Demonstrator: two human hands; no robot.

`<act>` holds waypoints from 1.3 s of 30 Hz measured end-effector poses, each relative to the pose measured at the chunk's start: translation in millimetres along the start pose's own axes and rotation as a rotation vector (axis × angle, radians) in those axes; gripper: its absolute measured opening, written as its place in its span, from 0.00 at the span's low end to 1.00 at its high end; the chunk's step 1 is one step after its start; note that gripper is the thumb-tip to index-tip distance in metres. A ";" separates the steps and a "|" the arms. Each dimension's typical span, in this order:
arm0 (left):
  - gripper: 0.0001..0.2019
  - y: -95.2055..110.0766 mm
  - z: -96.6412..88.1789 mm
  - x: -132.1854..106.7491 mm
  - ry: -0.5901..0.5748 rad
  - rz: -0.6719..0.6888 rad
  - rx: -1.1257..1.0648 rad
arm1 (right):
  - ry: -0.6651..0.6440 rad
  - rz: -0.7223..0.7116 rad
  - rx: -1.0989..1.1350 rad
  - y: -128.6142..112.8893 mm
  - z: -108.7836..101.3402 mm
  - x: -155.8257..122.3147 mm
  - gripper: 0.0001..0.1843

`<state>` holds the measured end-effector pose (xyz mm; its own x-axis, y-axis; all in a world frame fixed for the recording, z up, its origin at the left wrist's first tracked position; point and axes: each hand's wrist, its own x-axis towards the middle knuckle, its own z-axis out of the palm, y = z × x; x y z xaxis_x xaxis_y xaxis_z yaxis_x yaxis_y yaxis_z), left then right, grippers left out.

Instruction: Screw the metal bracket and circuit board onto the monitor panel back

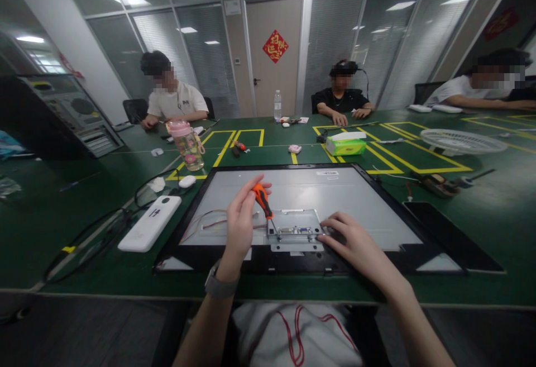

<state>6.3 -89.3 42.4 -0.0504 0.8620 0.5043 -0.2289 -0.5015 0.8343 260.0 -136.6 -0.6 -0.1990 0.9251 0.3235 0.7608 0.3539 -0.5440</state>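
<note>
A flat display panel (355,199) with a black frame lies on the green table in front of me. Near its front middle sits a metal bracket (293,219) with a row of connector ports. My left hand (243,216) has its fingers around the handle of an orange and black screwdriver (263,199), which leans with its tip down at the bracket's port edge, near the left side. At the bracket's right end my right hand (349,238) is closed, thumb and fingertips against its edge. Thin wires (215,223) run from the bracket's left across the panel.
Left of the panel are a white power bank (151,224), black cables (90,244) and a pink-lidded bottle (186,146). A black slab (452,236) lies at the right. Behind stand a green tissue pack (345,144) and a round white fan cover (463,141). Several people sit across the table.
</note>
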 end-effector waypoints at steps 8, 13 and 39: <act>0.10 2.1 2.8 1.5 0.037 0.174 0.106 | -0.003 -0.002 -0.002 1.8 1.0 -0.3 0.10; 0.17 0.2 1.5 -0.1 0.025 0.026 0.023 | -0.011 -0.002 -0.012 2.9 1.2 -0.5 0.11; 0.15 0.6 1.1 0.9 0.065 0.061 0.050 | -0.001 -0.003 -0.006 -0.1 -0.8 -0.1 0.10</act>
<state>7.1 -88.9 43.5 -0.1262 0.8319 0.5404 -0.1752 -0.5549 0.8133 260.4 -136.8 0.1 -0.2019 0.9242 0.3242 0.7641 0.3557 -0.5382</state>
